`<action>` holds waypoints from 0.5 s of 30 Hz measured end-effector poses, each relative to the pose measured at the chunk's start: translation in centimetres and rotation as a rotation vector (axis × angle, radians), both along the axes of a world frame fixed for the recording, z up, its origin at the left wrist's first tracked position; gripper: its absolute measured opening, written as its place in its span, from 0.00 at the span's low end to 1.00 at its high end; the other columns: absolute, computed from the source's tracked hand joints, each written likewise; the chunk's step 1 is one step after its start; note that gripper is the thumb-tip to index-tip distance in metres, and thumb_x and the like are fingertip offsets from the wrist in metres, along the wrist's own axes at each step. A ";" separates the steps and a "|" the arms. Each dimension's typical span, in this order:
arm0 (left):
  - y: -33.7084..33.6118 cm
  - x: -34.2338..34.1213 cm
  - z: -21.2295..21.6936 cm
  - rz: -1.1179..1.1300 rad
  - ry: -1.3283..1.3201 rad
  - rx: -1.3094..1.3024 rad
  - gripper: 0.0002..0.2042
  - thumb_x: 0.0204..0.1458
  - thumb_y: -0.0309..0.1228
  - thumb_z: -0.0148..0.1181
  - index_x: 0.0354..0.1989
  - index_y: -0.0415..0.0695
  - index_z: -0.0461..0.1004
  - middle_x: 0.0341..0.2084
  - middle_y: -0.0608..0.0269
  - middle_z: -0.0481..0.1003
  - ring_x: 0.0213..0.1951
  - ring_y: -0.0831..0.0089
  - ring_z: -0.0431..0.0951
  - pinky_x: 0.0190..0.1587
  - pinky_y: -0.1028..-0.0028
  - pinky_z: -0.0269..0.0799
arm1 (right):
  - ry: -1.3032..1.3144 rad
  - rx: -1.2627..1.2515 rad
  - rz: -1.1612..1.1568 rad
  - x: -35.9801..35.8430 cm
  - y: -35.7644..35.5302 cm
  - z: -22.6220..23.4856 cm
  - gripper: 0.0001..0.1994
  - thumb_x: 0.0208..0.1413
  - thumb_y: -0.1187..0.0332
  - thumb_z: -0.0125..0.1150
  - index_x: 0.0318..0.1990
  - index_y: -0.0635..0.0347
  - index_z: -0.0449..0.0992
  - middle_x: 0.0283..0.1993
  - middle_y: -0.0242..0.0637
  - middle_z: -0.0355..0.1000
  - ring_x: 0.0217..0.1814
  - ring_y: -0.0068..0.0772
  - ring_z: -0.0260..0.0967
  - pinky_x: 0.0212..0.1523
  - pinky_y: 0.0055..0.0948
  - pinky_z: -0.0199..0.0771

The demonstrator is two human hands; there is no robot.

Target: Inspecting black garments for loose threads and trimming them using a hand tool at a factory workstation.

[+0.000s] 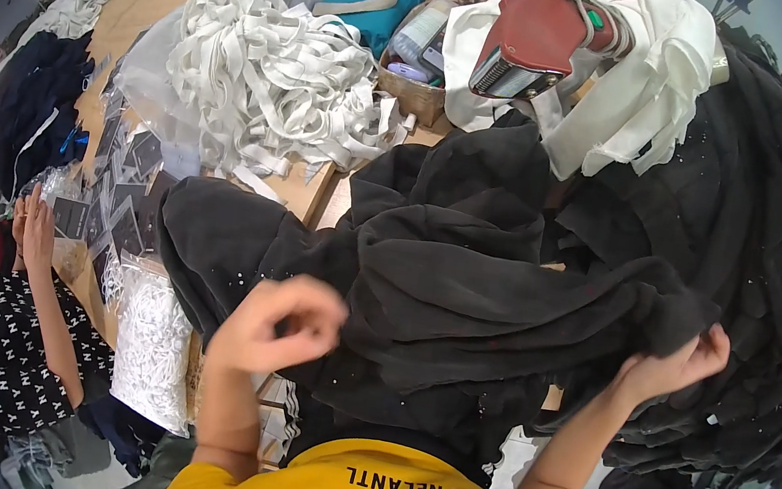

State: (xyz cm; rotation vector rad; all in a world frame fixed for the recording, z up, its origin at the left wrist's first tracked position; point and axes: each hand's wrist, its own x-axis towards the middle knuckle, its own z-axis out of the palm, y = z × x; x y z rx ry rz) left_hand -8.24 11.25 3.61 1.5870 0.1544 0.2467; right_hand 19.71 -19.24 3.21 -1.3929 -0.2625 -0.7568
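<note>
A black fleece-like garment [463,301] lies bunched across the table in front of me, with small white specks on it. At its right end my right hand [681,367] is closed on the cloth, thumb side against a fold. Over the garment's left part hovers my left hand [283,325], slightly blurred. Its fingers curl round into a loop with the tips together; whether anything tiny is pinched there cannot be made out.
A large heap of black garments [744,247] rises at the right. Beyond the work lie white strips [275,75], a small box of supplies [411,96] and a red machine [531,48] on white cloth. A bag of white cords [155,346] stands left, near a co-worker's hands [34,232].
</note>
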 end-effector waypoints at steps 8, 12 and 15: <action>-5.8 -7.1 -4.9 -0.363 0.615 0.870 0.43 0.37 0.43 0.71 0.65 0.55 0.56 0.69 0.48 0.40 0.56 0.53 0.58 0.59 0.63 0.53 | -0.236 -1.272 1.422 -12.5 5.1 -0.3 0.21 0.37 0.57 0.72 0.40 0.50 0.75 0.55 0.37 0.67 0.57 0.40 0.63 0.52 0.39 0.61; -6.4 -6.9 -8.4 0.055 0.481 1.010 0.38 0.34 0.31 0.66 0.61 0.52 0.61 0.53 0.53 0.61 0.48 0.57 0.65 0.50 0.63 0.60 | -0.445 -1.422 1.235 -12.1 5.9 -6.1 0.08 0.46 0.65 0.63 0.34 0.52 0.75 0.56 0.36 0.67 0.57 0.39 0.62 0.52 0.36 0.62; -4.9 -6.6 -7.9 0.280 0.263 0.834 0.22 0.32 0.22 0.58 0.43 0.43 0.72 0.26 0.57 0.71 0.31 0.56 0.72 0.34 0.65 0.69 | -0.007 -1.006 1.170 -9.5 5.8 -3.6 0.05 0.47 0.69 0.61 0.31 0.56 0.72 0.44 0.43 0.72 0.44 0.43 0.69 0.46 0.31 0.68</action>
